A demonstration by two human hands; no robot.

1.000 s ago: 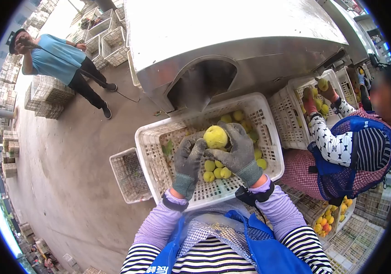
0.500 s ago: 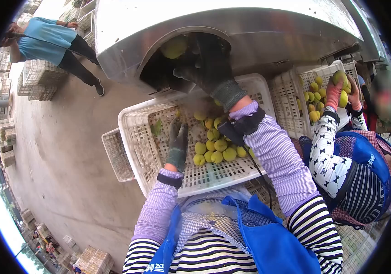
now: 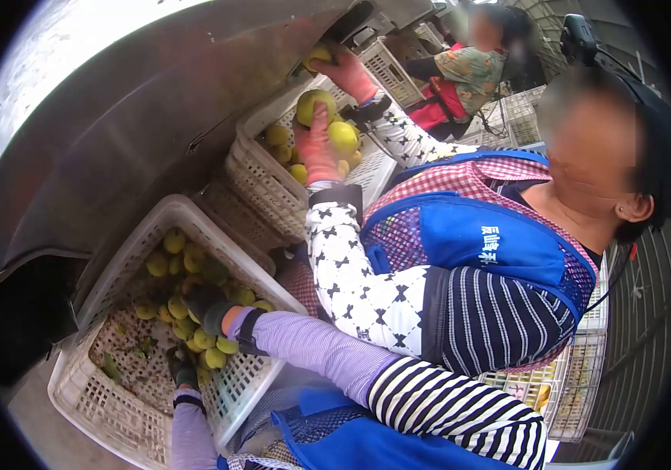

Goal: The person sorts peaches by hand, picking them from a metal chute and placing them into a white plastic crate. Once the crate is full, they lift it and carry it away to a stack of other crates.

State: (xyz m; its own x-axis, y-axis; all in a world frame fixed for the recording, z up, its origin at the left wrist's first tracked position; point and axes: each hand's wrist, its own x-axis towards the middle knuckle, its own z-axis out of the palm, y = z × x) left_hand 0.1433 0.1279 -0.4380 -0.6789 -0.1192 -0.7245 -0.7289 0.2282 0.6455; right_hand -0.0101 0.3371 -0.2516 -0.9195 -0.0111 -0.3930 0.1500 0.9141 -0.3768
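Observation:
In a white plastic crate point(image 3: 120, 419) lie several yellow-green fruits point(image 3: 176, 241) that look like peaches, heaped toward its far side. My right hand point(image 3: 209, 308), in a dark grey glove, reaches down among them; its fingertips are hidden in shadow and fruit, so its grip cannot be made out. Just below it, my left hand point(image 3: 182, 366), gloved the same way, rests low over the crate beside the nearest fruits. Its fingers appear stretched out with nothing visible in them. A leaf point(image 3: 110, 366) lies on the crate's slotted bottom.
A grey metal machine point(image 3: 108, 149) with a dark opening point(image 3: 26, 305) stands over the crate's left. Close on my right, a co-worker point(image 3: 461, 243) in pink gloves handles large fruits point(image 3: 316, 108) above another crate point(image 3: 261, 184). Another person point(image 3: 468, 82) sits farther back.
My view has swung right toward the co-worker. My right hand has come down from the machine's opening to the fruits in the crate. My left hand remains low in the crate.

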